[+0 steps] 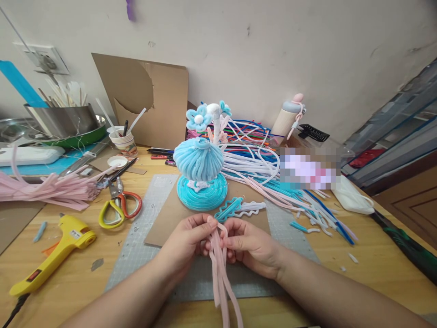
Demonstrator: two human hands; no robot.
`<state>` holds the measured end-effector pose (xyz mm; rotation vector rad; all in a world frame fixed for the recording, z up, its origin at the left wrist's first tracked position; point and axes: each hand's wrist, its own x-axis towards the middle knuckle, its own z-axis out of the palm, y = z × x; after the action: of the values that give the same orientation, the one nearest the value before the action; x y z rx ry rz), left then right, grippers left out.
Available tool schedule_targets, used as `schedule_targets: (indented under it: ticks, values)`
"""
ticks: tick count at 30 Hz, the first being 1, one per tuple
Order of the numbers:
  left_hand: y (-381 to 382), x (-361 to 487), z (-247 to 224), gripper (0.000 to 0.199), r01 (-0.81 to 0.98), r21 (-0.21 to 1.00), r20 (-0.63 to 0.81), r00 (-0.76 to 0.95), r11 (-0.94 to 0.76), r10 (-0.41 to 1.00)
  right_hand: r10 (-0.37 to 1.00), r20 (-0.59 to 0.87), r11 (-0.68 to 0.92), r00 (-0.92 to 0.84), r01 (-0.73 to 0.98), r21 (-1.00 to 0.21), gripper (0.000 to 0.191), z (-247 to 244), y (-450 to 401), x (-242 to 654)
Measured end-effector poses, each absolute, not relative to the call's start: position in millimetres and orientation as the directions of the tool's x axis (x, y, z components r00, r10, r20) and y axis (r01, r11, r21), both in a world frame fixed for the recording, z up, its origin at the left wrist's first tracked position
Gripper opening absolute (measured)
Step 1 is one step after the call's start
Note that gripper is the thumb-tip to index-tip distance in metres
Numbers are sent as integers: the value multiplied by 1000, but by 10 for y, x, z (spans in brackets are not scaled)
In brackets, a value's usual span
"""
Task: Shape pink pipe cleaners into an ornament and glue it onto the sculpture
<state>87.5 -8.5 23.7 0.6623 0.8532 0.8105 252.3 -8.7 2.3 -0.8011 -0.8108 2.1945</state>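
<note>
Both hands meet over the front of the grey cutting mat (129, 255). My left hand (191, 237) is closed on the top of several pale pink pipe cleaners (220, 278), which hang down toward me. With thumb and fingers my right hand (249, 243) pinches one of these strands where it bends over at the top. Just beyond my hands, a blue shell-shaped pipe cleaner piece (198, 159) stands on a round coiled turquoise base (203, 196), with a blue flower (199, 118) above it. Wavy blue and white pipe cleaners (235, 208) lie behind my right hand on brown cardboard (164, 228).
A yellow glue gun (56, 255) and scissors (119, 205) lie at left, near a pink pipe cleaner bundle (44, 187). Loose pipe cleaners (252, 159) spread at the back right by a bottle (288, 119). A paper cup (123, 141) stands back left; a green-black handled tool (406, 241) lies right.
</note>
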Motion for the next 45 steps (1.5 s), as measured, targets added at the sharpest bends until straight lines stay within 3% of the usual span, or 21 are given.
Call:
schedule_targets:
  ticks: [21,34,40,45]
  values:
    - [-65,857,234,20,-352,784,-382,376,511,844,744,-269,-554,-612,-340,-760,18,20,-100,2524]
    - [-44,868,242,23,-178,925,-267,322,335,908,791,-361,-563,-493,-356,-746,18,74,-34,2510]
    - [-57,888,263,30,-319,842,-381,217,434,899,788,-342,-550,-512,-337,-764,15,53,-47,2502]
    - [-37,878,259,30,-405,782,-416,228,474,880,782,-348,-559,-516,-337,-757,13,33,-47,2508]
